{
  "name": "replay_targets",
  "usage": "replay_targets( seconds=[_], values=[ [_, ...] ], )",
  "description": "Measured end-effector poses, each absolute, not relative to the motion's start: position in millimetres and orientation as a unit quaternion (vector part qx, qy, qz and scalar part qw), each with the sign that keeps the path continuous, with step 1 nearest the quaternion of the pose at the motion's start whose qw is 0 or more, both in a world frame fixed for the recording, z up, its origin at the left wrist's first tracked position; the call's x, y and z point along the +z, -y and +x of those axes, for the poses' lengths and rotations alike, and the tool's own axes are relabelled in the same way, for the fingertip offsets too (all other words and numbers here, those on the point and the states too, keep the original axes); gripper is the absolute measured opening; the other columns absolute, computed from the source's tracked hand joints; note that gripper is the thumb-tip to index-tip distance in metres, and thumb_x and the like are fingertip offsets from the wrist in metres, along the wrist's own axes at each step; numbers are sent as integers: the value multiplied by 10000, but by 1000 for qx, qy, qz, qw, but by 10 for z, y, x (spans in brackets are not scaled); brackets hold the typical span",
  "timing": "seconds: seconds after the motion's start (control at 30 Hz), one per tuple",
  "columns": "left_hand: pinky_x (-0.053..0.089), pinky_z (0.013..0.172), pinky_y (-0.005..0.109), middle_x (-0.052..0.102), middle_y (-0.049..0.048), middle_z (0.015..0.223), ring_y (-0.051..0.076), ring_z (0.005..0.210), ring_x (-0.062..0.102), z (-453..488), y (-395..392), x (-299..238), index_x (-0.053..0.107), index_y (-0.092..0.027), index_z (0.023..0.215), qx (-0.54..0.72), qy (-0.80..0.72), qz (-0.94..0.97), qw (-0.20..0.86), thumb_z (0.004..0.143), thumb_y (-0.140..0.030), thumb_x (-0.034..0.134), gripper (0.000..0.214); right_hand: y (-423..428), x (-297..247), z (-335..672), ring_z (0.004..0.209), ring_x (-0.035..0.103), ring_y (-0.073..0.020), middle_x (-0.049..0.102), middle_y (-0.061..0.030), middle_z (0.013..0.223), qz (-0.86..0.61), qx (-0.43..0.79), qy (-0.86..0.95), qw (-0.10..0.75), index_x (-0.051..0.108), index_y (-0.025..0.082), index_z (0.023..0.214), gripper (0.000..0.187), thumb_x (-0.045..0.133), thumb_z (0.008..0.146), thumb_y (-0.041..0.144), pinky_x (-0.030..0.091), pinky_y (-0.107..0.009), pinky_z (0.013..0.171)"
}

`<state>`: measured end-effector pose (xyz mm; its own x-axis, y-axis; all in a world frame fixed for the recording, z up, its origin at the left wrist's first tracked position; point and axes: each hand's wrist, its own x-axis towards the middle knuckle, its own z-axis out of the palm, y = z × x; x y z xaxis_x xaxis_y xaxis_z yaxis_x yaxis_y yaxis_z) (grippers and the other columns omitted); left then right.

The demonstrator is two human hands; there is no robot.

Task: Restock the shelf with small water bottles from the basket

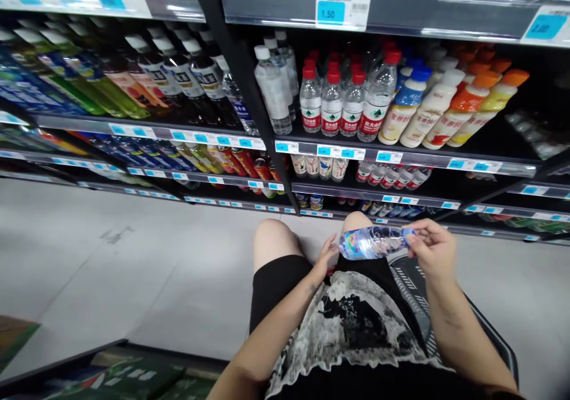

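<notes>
A clear plastic water bottle (374, 243) with a blue cap and a colourful label lies sideways above my lap. My right hand (433, 247) pinches it at the cap end, to the right. Close to the bottle's base, on the left, is my left hand (327, 256), its fingers stretched out and holding nothing I can see. A small red patch shows just under that hand, too little to name. Below both hands is a black and white ruffled garment (351, 311) over my lap.
Drink shelves (472, 161) with price tags run across the front. Red-capped water bottles (331, 106) stand beside orange-capped drinks (472, 112); dark drink bottles (209, 79) are further left. A dark striped object (407, 281) lies at my right, green packs (133, 379) behind left.
</notes>
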<state>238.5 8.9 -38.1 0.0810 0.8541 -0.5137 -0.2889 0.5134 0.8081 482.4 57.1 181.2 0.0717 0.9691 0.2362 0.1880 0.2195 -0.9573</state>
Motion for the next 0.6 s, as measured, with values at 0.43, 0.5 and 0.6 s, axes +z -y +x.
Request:
replay_targets(
  seconds=[0.43, 0.5, 0.6],
  values=[
    [473, 1012, 458, 767, 175, 1116, 319, 1061, 700, 2238, 141, -239, 728, -116, 1224, 340, -201, 132, 909, 920, -717, 520, 705, -294, 2167, 4075, 440, 450, -77, 517, 67, 552, -353, 256, 820, 370, 724, 194, 913, 134, 726, 781, 216, 414, -193, 468],
    [497, 913, 431, 772, 201, 1048, 312, 954, 715, 2214, 143, -248, 734, -91, 1206, 281, -157, 148, 935, 920, -812, 380, 852, -306, 2181, 4040, 440, 443, -75, 515, 69, 558, -350, 255, 824, 364, 716, 195, 917, 129, 722, 789, 216, 410, -193, 470],
    [493, 716, 360, 760, 215, 861, 269, 714, 687, 2175, 104, -237, 772, -61, 1047, 222, -141, 170, 950, 843, -940, 152, 1095, -334, 2157, 4023, 440, 429, -75, 517, 67, 571, -354, 260, 826, 353, 711, 196, 928, 134, 704, 794, 199, 398, -200, 471]
  ],
)
